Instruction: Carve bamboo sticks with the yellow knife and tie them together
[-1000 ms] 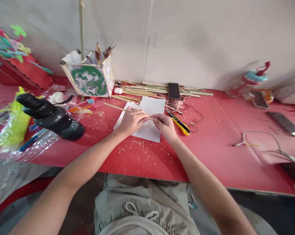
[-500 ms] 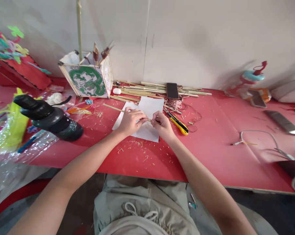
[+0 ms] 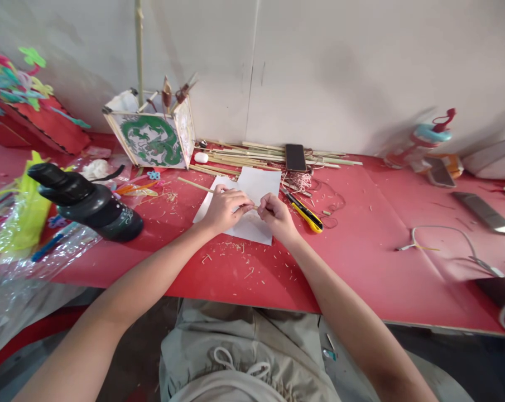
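A thin bamboo stick runs from the upper left under my left hand, whose fingers are closed round it. The stick's other end reaches my right hand, closed at the tip in a pinch; its fingers partly hide that end. Both hands are over white paper sheets on the red table. A yellow and black utility knife lies just right of my right hand. Small pale shavings are scattered in front of the paper.
Bamboo strips and a phone lie behind the paper. A black bottle and a dragon-painted lantern frame stand left. Tangled string is behind the knife. A cable and a grey object lie right.
The view has shifted slightly. My right hand has turned a little, with its fingers curled more tightly at the stick's end. My left hand keeps nearly the same place.
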{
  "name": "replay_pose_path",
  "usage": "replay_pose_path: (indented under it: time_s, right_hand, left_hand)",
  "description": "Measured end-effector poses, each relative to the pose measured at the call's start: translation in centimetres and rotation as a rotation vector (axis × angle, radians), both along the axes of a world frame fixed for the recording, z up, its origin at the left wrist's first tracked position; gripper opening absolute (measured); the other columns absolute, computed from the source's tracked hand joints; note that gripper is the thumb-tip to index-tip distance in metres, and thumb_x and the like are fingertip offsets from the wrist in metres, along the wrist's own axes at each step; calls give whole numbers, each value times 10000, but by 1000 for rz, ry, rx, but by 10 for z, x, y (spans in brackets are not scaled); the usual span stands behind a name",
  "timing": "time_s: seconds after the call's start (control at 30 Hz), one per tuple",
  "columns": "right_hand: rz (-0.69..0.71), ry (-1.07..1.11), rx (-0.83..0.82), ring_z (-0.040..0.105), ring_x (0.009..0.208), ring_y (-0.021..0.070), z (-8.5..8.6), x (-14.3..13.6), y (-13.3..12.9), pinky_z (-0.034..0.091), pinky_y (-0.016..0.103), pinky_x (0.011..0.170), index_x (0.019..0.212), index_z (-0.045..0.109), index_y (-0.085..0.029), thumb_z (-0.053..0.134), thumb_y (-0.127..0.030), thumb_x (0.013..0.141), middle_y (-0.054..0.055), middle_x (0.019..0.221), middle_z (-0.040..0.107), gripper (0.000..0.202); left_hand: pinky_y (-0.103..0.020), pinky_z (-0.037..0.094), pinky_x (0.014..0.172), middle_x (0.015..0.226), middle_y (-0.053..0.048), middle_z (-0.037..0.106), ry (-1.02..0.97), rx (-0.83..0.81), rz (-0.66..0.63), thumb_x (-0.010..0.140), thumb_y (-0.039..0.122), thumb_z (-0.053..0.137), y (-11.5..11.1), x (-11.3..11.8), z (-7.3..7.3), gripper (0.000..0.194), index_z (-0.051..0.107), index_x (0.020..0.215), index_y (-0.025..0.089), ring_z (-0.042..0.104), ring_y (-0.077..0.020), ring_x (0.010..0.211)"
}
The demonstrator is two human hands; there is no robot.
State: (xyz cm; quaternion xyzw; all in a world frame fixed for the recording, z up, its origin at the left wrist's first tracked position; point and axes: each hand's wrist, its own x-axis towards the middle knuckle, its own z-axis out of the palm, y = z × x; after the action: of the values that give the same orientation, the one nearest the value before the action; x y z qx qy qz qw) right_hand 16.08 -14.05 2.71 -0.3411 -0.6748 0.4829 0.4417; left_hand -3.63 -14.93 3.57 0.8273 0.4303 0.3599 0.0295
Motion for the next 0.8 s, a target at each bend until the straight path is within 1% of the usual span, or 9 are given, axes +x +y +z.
replay_pose_path:
  time_s: [0.13, 0.2, 0.27, 0.37, 0.5, 0.57, 0.63, 0.73, 0.8]
  right_hand:
    - [-26, -75, 32, 475, 634, 135, 1, -1, -1, 368, 276, 614, 848, 460, -240, 543, -238, 864, -35, 704, 515, 85]
    - [-95, -187, 95, 539, 687, 156, 5, 3, 1, 410, 289, 658, 929, 515, -241, 545, -280, 898, -16, 757, 575, 58]
    - [-209, -327, 204, 599, 793, 184, 11, 16, 7, 442, 314, 728, 1031, 578, -238, 552, -325, 916, 24, 882, 651, 146]
    - [-379, -453, 275, 636, 904, 229, 18, 56, 22, 473, 354, 790, 1053, 635, -222, 536, -359, 912, 72, 993, 707, 220]
    - [-627, -825, 260, 627, 893, 284, 13, 133, 29, 486, 434, 822, 1030, 688, -208, 579, -411, 831, 113, 997, 727, 305]
    - [-635, -966, 265, 624, 927, 311, 4, 163, 18, 487, 466, 854, 1032, 702, -194, 575, -419, 807, 142, 1035, 723, 343]
    - [-577, -1025, 290, 622, 981, 318, -4, 181, 2, 486, 467, 884, 1040, 708, -211, 541, -421, 836, 141, 1085, 719, 337]
    - [-575, -1082, 276, 628, 960, 320, -10, 186, -17, 493, 456, 833, 925, 695, -236, 469, -383, 888, 141, 1027, 722, 272]
    - [-583, -1094, 232, 642, 915, 315, -6, 183, -19, 489, 433, 767, 841, 660, -243, 470, -330, 872, 140, 956, 724, 211]
  left_hand:
    - [-391, 304, 935, 969, 10, 774, 18, -27, 0, 1030, 411, 528, 0, 1, 0, 265, 717, 941, 247, 674, -158, 910]
    - [-390, 317, 928, 990, -10, 775, 42, -36, 0, 1037, 412, 511, 0, 2, 0, 278, 715, 973, 234, 678, -165, 930]
    - [-389, 329, 919, 1008, -23, 774, 75, -39, 8, 1042, 405, 500, 1, 2, 0, 281, 713, 1009, 223, 677, -175, 956]
    - [-389, 342, 908, 1028, -29, 770, 97, -52, 43, 1044, 386, 494, 2, 1, -1, 273, 708, 1019, 218, 666, -188, 989]
    - [-392, 347, 896, 1017, -16, 758, 87, -25, 70, 1031, 362, 522, 4, -2, -2, 218, 693, 1019, 228, 641, -193, 999]
    - [-394, 349, 894, 1007, -17, 749, 84, -10, 63, 1026, 350, 530, 4, -2, -1, 196, 686, 1020, 231, 631, -198, 987]
    - [-394, 352, 900, 1015, -18, 741, 77, -1, 48, 1019, 334, 543, 3, -2, -2, 168, 678, 1034, 233, 624, -203, 994]
    - [-391, 364, 905, 1031, -19, 735, 64, -1, 33, 997, 306, 585, 2, -2, -2, 120, 669, 1046, 237, 621, -207, 1014]
    - [-387, 377, 908, 1025, -21, 733, 53, -1, 35, 986, 294, 604, 2, -2, -2, 98, 665, 1034, 235, 622, -208, 1015]
